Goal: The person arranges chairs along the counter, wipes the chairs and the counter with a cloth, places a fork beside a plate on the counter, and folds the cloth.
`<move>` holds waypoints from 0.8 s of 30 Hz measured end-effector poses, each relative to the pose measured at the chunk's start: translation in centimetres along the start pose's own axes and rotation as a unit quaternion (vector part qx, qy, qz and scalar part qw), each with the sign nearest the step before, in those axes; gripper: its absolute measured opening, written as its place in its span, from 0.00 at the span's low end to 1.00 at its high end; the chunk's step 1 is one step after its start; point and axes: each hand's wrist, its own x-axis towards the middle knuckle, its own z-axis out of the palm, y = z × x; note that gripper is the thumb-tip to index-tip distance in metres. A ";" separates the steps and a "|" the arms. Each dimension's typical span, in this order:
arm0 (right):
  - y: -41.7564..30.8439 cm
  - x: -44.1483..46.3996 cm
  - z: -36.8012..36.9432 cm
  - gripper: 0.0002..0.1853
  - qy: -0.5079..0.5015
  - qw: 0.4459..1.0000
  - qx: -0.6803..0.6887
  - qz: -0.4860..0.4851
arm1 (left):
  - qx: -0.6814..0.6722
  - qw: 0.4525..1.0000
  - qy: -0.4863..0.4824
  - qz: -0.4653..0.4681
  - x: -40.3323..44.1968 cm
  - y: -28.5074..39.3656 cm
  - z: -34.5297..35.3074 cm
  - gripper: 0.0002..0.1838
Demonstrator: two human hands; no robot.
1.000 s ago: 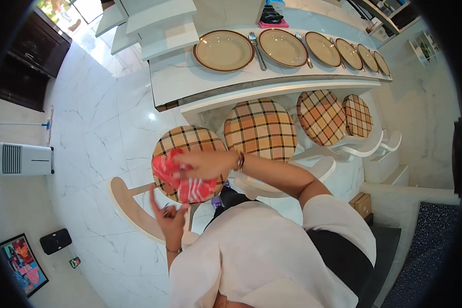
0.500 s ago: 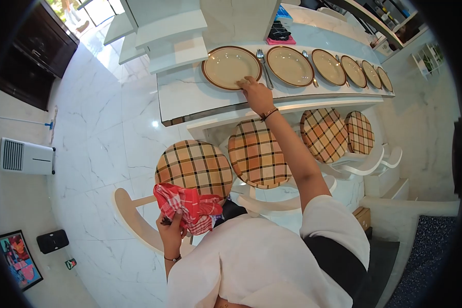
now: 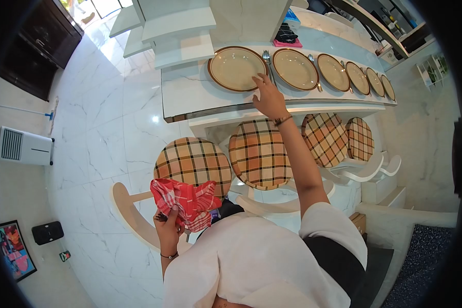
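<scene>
My left hand [image 3: 169, 224] is closed around a crumpled red and white checked cloth [image 3: 187, 200], held low in front of my body. Stretched forward over the counter, my right hand [image 3: 270, 98] has its fingers extended at the lower right rim of the nearest beige plate [image 3: 236, 66], which has a brown edge. Whether the fingertips touch the rim, I cannot tell. A fork [image 3: 267, 57] lies just right of this plate, its lower part partly hidden by my hand. Another such plate [image 3: 295, 69] sits beyond the fork.
More matching plates [image 3: 333, 73] with cutlery run along the white marble counter [image 3: 187, 95]. Round stools with plaid seats [image 3: 259, 154] stand below its front edge. White shelves [image 3: 182, 28] rise at the counter's left end. Folded dark and pink cloths [image 3: 287, 38] lie behind.
My right hand has shifted slightly right along the nearest plate's rim, toward the fork. My left hand still holds the cloth. The camera view has shifted slightly.
</scene>
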 end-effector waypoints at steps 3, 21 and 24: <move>-6.6 -2.5 -2.9 0.32 -0.069 0.964 0.249 -0.065 | -0.078 0.995 -0.062 -0.008 -0.3 0.6 0.5 0.07; -14.5 3.0 8.1 0.29 -0.070 0.947 0.303 -0.077 | -0.305 0.951 0.054 0.008 -2.5 -0.2 -5.8 0.17; -17.5 5.1 11.4 0.36 -0.107 0.988 0.100 -0.054 | -0.402 0.910 0.099 -0.013 -2.8 -0.9 -6.7 0.16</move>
